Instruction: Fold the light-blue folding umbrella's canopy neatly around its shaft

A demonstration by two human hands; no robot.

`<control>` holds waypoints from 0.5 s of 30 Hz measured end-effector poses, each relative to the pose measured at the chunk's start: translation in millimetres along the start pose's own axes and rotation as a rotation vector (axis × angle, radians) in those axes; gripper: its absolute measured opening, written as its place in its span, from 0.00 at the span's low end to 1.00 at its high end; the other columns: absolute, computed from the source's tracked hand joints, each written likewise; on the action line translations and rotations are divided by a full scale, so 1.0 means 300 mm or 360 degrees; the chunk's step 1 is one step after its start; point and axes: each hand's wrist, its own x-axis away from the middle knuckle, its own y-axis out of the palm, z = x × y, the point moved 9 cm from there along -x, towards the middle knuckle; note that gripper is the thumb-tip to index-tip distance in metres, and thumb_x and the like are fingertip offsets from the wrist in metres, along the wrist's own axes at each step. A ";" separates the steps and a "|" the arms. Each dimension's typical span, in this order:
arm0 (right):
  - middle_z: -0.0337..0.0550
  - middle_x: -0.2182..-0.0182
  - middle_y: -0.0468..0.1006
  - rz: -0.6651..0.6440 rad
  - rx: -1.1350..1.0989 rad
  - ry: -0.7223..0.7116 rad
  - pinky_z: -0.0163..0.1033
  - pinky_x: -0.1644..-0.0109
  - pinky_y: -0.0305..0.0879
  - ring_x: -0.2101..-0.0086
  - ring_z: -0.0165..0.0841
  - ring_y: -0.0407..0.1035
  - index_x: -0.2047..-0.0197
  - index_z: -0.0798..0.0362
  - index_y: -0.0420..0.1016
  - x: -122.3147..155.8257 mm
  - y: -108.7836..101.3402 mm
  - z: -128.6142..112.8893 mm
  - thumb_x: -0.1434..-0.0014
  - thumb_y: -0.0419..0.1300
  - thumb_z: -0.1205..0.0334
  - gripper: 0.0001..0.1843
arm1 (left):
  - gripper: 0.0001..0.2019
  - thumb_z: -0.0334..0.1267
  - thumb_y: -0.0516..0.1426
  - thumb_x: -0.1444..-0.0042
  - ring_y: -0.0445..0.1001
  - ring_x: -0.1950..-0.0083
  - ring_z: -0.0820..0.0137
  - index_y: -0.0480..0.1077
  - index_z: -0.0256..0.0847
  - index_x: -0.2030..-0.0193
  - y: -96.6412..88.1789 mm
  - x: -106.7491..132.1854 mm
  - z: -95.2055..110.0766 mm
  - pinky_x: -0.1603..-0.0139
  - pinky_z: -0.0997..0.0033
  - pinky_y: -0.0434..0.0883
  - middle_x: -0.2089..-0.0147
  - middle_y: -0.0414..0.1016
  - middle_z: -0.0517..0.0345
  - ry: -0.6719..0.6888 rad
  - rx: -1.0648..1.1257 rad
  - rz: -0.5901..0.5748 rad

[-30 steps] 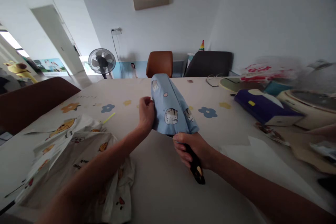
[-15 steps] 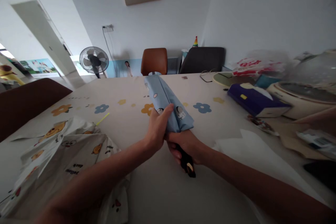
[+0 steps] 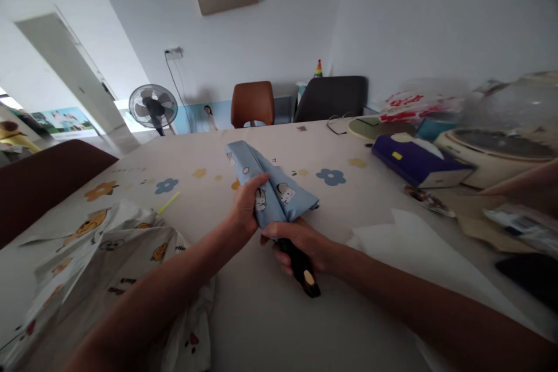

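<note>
A folded light blue umbrella (image 3: 279,189) printed with cartoon animals lies tilted over the middle of the table (image 3: 270,325). My right hand (image 3: 300,241) is wrapped round its black handle (image 3: 304,273), which points toward me. My left hand (image 3: 244,206) grips the blue canopy cloth on its left side, fingers closed over the folds. The two hands almost touch near the base of the canopy.
A crumpled white cloth with yellow cartoon prints (image 3: 104,267) lies at the front left. A purple tissue box (image 3: 416,163), a round cooker (image 3: 497,154), white paper (image 3: 418,250) and packets sit at the right. Chairs (image 3: 253,103) and a fan (image 3: 152,107) stand beyond the table.
My left hand moved from the canopy's left edge onto the cloth and closed round it. The umbrella tipped lower and leftward, and its canopy is bunched tighter.
</note>
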 end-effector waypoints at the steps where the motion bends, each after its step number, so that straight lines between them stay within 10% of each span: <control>1: 0.34 0.87 0.68 0.0028 -0.0001 -0.0051 0.30 0.86 0.60 0.88 0.26 0.60 0.67 0.56 0.67 -0.001 -0.007 -0.007 0.49 0.57 0.56 0.11 | 0.12 0.35 0.61 0.59 0.69 0.77 0.73 0.67 0.35 0.67 0.001 0.002 0.005 0.72 0.70 0.71 0.75 0.70 0.58 0.0016 -0.0007 0.0001; 15: 0.49 0.58 0.74 0.0086 -0.0422 -0.0530 0.43 0.63 0.75 0.62 0.37 0.72 0.53 0.54 0.69 -0.003 -0.006 -0.069 0.50 0.64 0.60 0.20 | 0.11 0.38 0.60 0.58 0.69 0.79 0.71 0.66 0.36 0.68 0.008 -0.001 -0.014 0.77 0.69 0.70 0.77 0.69 0.57 0.0028 -0.0126 -0.0088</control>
